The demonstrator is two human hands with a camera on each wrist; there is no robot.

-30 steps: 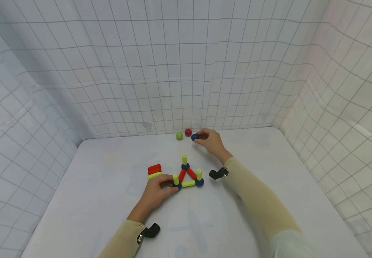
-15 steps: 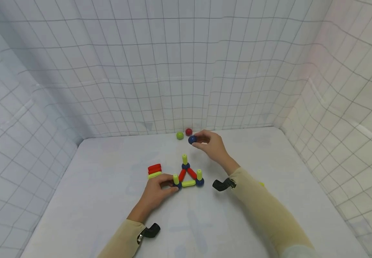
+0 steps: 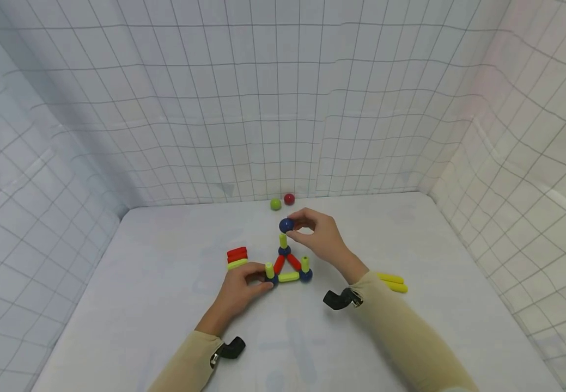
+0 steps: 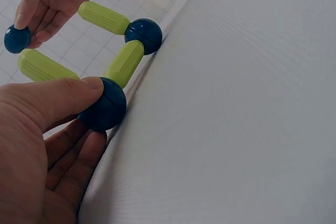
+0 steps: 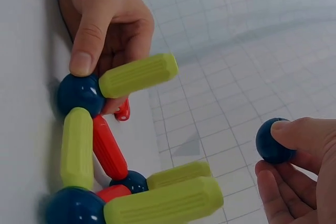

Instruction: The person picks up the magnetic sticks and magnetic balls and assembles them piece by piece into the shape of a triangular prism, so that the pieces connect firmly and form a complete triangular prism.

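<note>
A triangle of three dark blue balls lies on the table, joined by two red rods point(image 5: 110, 148) and one yellow-green rod point(image 3: 288, 277). From each ball a yellow-green rod point(image 5: 139, 75) stands upright. My left hand point(image 3: 237, 288) pinches the near-left corner ball point(image 4: 107, 106) between thumb and fingers. My right hand point(image 3: 323, 235) holds a loose blue ball point(image 3: 286, 225) by thumb and fingertips, just above the top of the far upright rod point(image 3: 283, 241). In the right wrist view that ball is apart from the rods.
A green ball point(image 3: 275, 204) and a red ball point(image 3: 289, 199) sit at the back of the table. Red rods point(image 3: 237, 253) and a yellow-green rod point(image 3: 237, 264) lie left of the triangle. Yellow rods point(image 3: 391, 282) lie beside the right forearm. A gridded cloth wall point(image 3: 283, 109) rises behind.
My right hand has brought the blue ball from beside the red ball toward me and slightly left, over the far upright rod. The left hand keeps its grip on the corner ball.
</note>
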